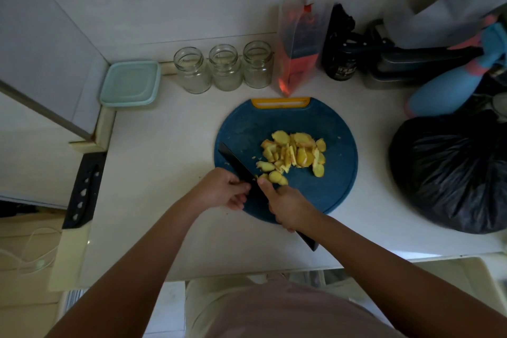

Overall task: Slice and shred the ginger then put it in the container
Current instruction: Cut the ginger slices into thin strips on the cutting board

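Right hand [288,207] clenched on knife [236,162] — left hand [223,190] pinching blade at board [332,189] edge.

Head camera looks steeply down, close over the counter [170,173].

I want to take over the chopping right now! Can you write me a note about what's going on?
Right hand grips the knife by its handle, with the blade across the left part of the cutting board.
Left hand is curled against the blade's side. I can't tell if it pinches it.
Ginger slices lie piled on the board. The teal container sits at the back left with its lid on.
Done: slicing. Left: shred the slices, then put them in the container.
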